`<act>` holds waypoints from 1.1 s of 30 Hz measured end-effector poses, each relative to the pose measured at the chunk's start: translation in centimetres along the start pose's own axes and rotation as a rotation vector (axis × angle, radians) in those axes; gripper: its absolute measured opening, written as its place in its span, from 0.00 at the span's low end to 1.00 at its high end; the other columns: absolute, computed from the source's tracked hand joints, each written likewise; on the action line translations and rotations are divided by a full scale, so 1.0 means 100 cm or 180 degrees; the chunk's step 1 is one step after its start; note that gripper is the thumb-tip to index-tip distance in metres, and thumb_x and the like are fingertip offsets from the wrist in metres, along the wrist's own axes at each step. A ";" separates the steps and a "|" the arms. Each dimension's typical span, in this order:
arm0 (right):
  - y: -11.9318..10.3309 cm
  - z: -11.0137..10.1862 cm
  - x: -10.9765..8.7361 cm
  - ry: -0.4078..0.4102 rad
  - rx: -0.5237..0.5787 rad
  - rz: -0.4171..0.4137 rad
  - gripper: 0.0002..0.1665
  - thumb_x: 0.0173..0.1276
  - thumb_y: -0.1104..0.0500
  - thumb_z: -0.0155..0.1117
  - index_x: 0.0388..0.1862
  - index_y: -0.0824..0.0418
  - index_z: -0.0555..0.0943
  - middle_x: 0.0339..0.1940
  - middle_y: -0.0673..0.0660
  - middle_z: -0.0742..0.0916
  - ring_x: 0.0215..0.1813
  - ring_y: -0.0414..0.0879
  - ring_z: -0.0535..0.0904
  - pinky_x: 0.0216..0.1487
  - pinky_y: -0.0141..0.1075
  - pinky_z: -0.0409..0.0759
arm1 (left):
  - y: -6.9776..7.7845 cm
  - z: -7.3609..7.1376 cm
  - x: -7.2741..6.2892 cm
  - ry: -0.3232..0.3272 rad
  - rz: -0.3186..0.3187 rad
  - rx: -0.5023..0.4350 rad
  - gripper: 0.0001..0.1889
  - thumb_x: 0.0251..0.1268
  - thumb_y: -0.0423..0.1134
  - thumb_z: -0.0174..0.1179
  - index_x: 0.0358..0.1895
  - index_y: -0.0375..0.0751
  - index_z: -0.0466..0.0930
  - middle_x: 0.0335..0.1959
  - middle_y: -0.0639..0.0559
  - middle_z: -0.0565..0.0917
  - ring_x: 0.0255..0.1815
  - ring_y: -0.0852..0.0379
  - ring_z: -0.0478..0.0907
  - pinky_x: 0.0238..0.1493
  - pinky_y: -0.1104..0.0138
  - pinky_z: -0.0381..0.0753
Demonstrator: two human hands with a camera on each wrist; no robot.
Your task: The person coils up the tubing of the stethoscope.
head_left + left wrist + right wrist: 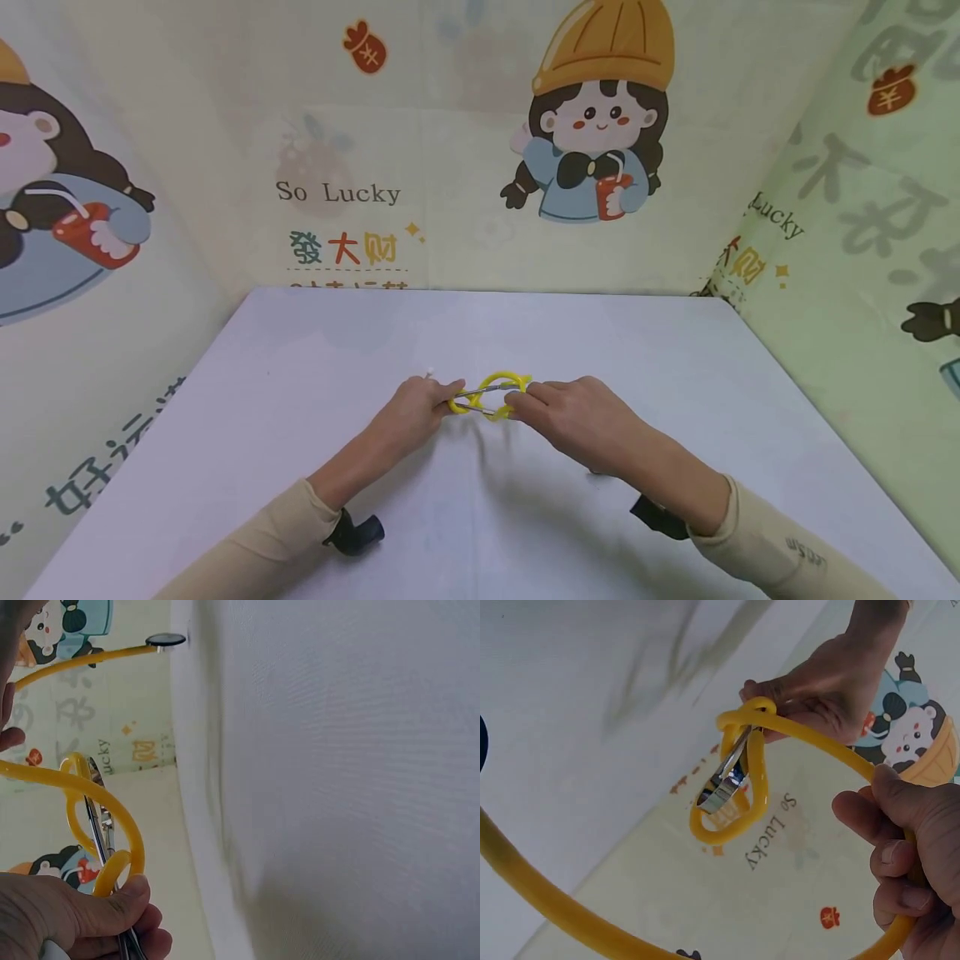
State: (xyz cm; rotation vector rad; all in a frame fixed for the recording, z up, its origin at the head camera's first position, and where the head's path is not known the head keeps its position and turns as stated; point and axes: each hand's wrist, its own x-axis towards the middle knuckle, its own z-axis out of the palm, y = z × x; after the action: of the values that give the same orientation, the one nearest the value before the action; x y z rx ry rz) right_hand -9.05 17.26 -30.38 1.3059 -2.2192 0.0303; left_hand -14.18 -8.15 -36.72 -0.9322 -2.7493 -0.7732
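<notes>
A stethoscope with yellow tubing [501, 377] and shiny metal ear tubes [731, 776] is stretched between the two hands above the table. My left hand [416, 408] pinches the metal ear tubes together with a small loop of tubing between thumb and fingers. The tubing is wound around the metal part there, as the left wrist view shows. My right hand [930, 855] has its fingers curled round a stretch of the yellow tubing. From the right hand's side the tubing runs on to a dark round chest piece [165, 640], which hangs free.
A white-covered table [472, 517] lies under the hands. Printed cloth walls [465, 150] with cartoon figures and lettering stand at the back and both sides. Each wrist wears a black camera mount [356, 533].
</notes>
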 end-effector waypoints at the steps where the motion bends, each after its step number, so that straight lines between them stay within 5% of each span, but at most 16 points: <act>1: 0.002 0.000 0.001 -0.0007 0.0000 0.0010 0.20 0.55 0.62 0.82 0.42 0.57 0.80 0.26 0.46 0.81 0.22 0.37 0.73 0.17 0.25 0.60 | 0.000 0.000 0.000 -0.0005 0.0051 0.0004 0.18 0.61 0.26 0.70 0.55 0.30 0.86 0.35 0.41 0.90 0.26 0.59 0.74 0.24 0.73 0.66; 9: 0.017 0.004 0.007 0.0030 0.0064 0.0115 0.17 0.58 0.58 0.81 0.43 0.55 0.83 0.26 0.46 0.83 0.21 0.36 0.72 0.18 0.24 0.65 | 0.001 0.003 -0.004 -0.0034 0.0393 -0.0069 0.19 0.59 0.23 0.69 0.56 0.30 0.86 0.34 0.44 0.91 0.24 0.59 0.75 0.25 0.73 0.67; 17: 0.032 0.012 0.008 0.0063 0.0111 0.0284 0.17 0.57 0.55 0.82 0.44 0.55 0.87 0.27 0.46 0.85 0.22 0.36 0.77 0.20 0.26 0.72 | 0.008 0.003 -0.007 0.0024 0.0784 -0.0038 0.18 0.60 0.25 0.70 0.55 0.32 0.87 0.30 0.48 0.91 0.24 0.61 0.79 0.43 0.59 0.81; 26: 0.040 0.022 0.006 -0.0058 0.0281 0.0584 0.13 0.61 0.53 0.79 0.43 0.55 0.89 0.28 0.46 0.87 0.23 0.36 0.79 0.21 0.27 0.72 | 0.015 0.000 -0.011 0.0012 0.0932 -0.0073 0.19 0.59 0.28 0.72 0.56 0.34 0.87 0.33 0.49 0.91 0.25 0.62 0.70 0.37 0.68 0.76; 33: 0.046 0.032 0.002 -0.0194 0.0286 0.0773 0.13 0.62 0.52 0.78 0.43 0.55 0.90 0.29 0.46 0.87 0.23 0.38 0.79 0.21 0.27 0.71 | 0.018 -0.002 -0.010 0.0027 0.1061 0.0029 0.20 0.59 0.28 0.73 0.56 0.34 0.87 0.34 0.52 0.91 0.28 0.60 0.76 0.44 0.64 0.80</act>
State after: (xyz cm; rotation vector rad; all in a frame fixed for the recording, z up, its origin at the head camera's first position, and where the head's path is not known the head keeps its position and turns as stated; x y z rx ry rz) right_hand -14.29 18.56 -31.86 1.0881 -2.4422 0.1852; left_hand -12.28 -7.60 -36.06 -1.3337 -2.4897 -0.7004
